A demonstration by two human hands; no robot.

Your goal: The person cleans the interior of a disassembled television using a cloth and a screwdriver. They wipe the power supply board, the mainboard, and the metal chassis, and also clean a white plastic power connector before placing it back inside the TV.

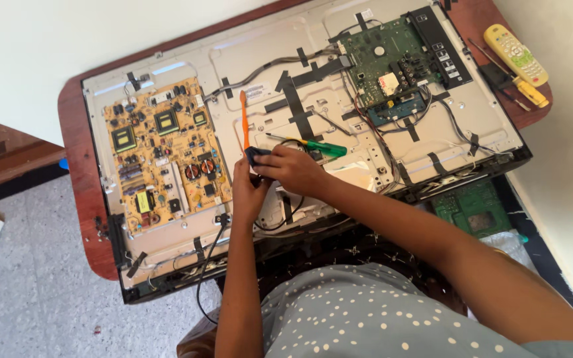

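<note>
Dark plastic, a small piece [254, 156] pinched between both hands, sits at the centre of the work, just above the bare metal back of the opened flat-panel television [247, 59]. The left hand [248, 192] is closed around it from below, fingers curled up; the right hand [291, 169] is closed on it from above and the side, so the piece is mostly hidden and its exact kind cannot be told. An orange pry tool [244, 119] rises straight up from behind the fingers (whether a hand grips it or it merely lies on the panel is unclear). Just beside the right hand lies a green-handled screwdriver [313, 144], its shaft pointing left. To do this kind of close handling well, I judge that the elbows should stay low and the piece be kept over the panel, so that anything dropped lands on metal and not on the floor; the black cable [210, 252] trailing off the lower edge near the left forearm could snag. Further left is the yellow power board [160, 152], further right the green main board [389, 63], both better left untouched by wrists. A remote control [515, 53] and a yellow-handled screwdriver [525, 89] lie on the wooden table [77, 179], well apart.
</note>
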